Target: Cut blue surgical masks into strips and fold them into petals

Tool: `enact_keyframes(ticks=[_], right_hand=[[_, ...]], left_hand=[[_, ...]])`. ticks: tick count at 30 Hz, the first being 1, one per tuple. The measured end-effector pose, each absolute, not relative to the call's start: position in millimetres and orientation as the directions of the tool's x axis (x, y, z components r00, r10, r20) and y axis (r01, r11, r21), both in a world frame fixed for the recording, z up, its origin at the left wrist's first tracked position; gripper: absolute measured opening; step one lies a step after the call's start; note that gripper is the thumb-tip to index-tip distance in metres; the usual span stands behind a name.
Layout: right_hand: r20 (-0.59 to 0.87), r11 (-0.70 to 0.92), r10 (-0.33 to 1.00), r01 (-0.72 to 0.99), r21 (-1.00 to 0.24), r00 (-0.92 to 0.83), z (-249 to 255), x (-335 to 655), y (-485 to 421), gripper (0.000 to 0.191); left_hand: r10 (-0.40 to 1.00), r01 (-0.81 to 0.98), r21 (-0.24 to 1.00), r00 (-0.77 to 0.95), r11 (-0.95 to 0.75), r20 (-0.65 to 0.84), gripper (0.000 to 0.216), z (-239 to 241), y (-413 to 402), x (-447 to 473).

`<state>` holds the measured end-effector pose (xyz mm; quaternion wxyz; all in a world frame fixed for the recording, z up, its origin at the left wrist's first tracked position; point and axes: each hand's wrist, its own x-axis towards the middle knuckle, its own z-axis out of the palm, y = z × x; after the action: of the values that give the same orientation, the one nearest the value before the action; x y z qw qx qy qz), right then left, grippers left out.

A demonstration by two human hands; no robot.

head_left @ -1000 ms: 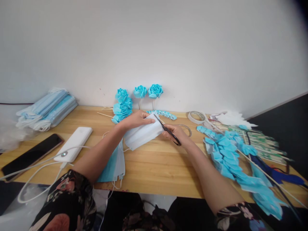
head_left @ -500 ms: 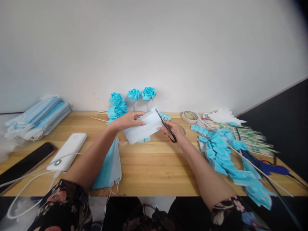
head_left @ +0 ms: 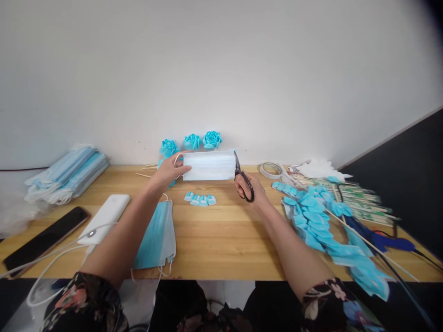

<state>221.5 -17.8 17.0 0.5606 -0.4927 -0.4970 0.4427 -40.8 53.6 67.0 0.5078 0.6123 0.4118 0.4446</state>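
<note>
Left hand [head_left: 170, 171]: fingers pinched on the left end of a pale face mask [head_left: 209, 166], thumb on the near face, the rest behind it, one ear loop over or beside them (can't tell which). Right hand [head_left: 254, 190]: fingers curled through the handles of the black scissors [head_left: 238, 167], firm hold. Blades run upright along the mask's right edge. Can't tell how far apart they are, or whether they're biting fabric or just lying against it.

Mask is up in the air, near level, above the bench [head_left: 226, 242] and in front of the blue flowers [head_left: 212, 139]. A short row of folded blue pieces [head_left: 200, 199] lies below it; another mask pile [head_left: 155, 237] sits by the left forearm.

Step in hand looks like trimming that right edge. To do it well, I'd say: pull the mask taut from the left, since thin fabric will likely fold between the blades if slack. Line the blades parallel to the edge, close in long strokes, not snips. Turn the mask to suit the scissors, not the wrist. Left fingers are well clear of the blades; good. Mind the loop: it could snag.
</note>
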Motion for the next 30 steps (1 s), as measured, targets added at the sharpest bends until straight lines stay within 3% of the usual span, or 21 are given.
enact_keyframes(ticks=[5, 7, 10, 14, 20, 26, 30], right_hand=[[0.089, 0.090, 0.996, -0.066, -0.994, 0.023, 17.5, 208.2, -22.4, 0.045], [0.078, 0.077, 0.997, -0.071, -0.995, -0.010, 14.3, 201.3, -24.4, 0.048], [0.038, 0.034, 0.997, -0.064, -0.997, -0.062, 5.4, 191.9, -26.0, 0.053], [0.059, 0.056, 0.988, -0.024, -0.998, -0.142, -5.8, 186.6, -25.9, 0.053], [0.089, 0.089, 0.982, -0.009, -0.996, -0.167, -5.5, 190.1, -26.5, 0.057], [0.061, 0.061, 0.982, -0.001, -0.998, -0.176, 2.6, 187.4, -30.2, 0.056], [0.013, 0.010, 0.984, -0.018, -1.000, -0.178, 8.8, 185.2, -33.5, 0.054]], left_hand=[[0.992, -0.361, 0.924, -0.039, -0.125, 0.119, 0.046, 63.1, 57.6, -43.4], [0.992, -0.576, 0.808, -0.107, -0.122, 0.074, 0.039, 64.4, 48.5, -36.3], [0.999, -0.787, 0.615, -0.023, -0.043, 0.040, 0.024, 57.8, 19.2, -12.5], [0.969, -0.796, 0.556, 0.231, 0.239, -0.086, 0.026, 41.0, -17.3, 19.7], [0.996, -0.786, 0.612, 0.072, 0.090, -0.054, 0.015, 44.2, -7.2, 21.9], [0.994, -0.780, 0.617, 0.102, 0.105, -0.040, 0.025, 46.2, 5.5, 22.2], [0.994, -0.802, 0.587, 0.091, 0.112, -0.065, 0.017, 48.5, 7.6, 25.1]])
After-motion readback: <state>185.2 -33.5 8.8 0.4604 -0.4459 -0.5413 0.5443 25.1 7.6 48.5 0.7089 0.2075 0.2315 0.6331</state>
